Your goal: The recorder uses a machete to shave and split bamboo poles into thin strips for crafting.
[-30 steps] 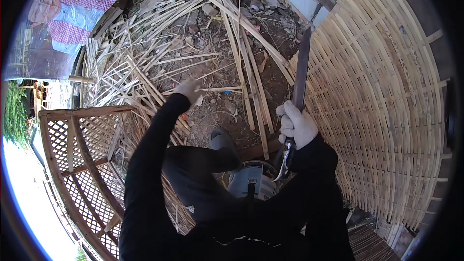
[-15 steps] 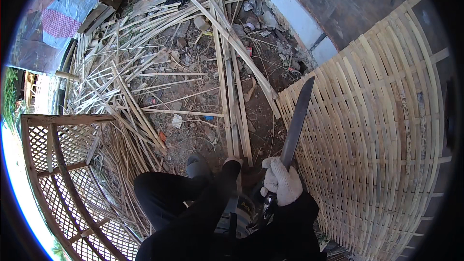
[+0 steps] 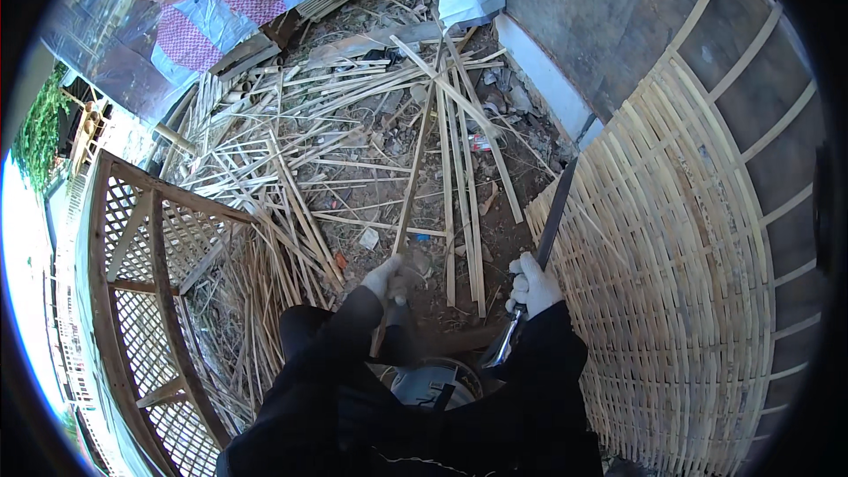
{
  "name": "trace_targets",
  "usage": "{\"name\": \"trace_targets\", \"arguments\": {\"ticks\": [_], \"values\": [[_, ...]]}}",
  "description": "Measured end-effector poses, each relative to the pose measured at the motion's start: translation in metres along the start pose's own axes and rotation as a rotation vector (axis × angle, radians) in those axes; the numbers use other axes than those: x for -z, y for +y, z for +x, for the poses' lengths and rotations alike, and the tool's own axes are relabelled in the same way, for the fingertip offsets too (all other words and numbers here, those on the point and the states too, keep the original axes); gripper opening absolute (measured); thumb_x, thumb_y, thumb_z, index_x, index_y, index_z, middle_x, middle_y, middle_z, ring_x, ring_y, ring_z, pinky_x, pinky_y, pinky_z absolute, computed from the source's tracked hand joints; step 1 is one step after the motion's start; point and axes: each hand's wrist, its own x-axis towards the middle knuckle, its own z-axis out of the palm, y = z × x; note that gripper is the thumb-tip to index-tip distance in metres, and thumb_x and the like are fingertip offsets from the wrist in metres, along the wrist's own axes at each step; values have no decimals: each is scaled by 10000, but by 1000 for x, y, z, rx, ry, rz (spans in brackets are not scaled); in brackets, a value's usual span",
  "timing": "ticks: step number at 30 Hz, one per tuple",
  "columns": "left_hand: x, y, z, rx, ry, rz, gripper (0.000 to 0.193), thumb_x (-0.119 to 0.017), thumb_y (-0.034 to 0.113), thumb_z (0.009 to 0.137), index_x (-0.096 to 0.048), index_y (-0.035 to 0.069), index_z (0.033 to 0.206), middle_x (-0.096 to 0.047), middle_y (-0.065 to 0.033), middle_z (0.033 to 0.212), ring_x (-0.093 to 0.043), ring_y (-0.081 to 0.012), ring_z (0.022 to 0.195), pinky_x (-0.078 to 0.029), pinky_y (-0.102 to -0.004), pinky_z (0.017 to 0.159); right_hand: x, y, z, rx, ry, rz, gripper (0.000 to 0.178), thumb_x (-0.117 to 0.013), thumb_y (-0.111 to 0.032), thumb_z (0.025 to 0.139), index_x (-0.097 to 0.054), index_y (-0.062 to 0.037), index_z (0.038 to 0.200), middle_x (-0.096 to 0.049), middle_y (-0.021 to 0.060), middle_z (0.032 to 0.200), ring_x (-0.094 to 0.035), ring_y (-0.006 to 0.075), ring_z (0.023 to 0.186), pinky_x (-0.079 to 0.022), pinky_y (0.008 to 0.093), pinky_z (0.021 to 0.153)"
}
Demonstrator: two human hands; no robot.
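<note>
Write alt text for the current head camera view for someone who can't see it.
A white-gloved right hand grips a long-bladed knife while the gloved left hand holds a long, pale strip. More strips lie scattered over the dirt ground, between a woven panel on the right and a wooden lattice frame on the left.

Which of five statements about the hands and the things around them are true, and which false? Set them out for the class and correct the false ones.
1. The right hand grips a long knife. True.
2. The left hand is empty. False: it holds a long strip.
3. Both hands wear pale gloves. True.
4. The knife is touching the held strip. False: they are apart.
5. The lattice frame is on the picture's right. False: it is on the left.
</note>
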Motion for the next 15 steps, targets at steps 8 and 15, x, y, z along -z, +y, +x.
{"name": "trace_targets", "arguments": {"ticks": [8,15], "values": [[9,5,-99,80,-759,-507,474,-522,594,1035,-570,122,1066,-337,70,635,-309,-85,493,-387,-289,584,-2,27,10,12,53,-69,423,-692,-474,959,-592,-64,987,-403,-23,619,-382,136,424,-418,355,421],[-13,-21,-145,-81,-535,-351,535,-396,616,1071,-561,109,1121,-374,61,615,-330,-89,451,-417,-320,571,3,44,27,30,100,-101,402,-698,-472,945,-580,-88,925,-400,-26,606,-371,145,405,-395,378,402]]}}
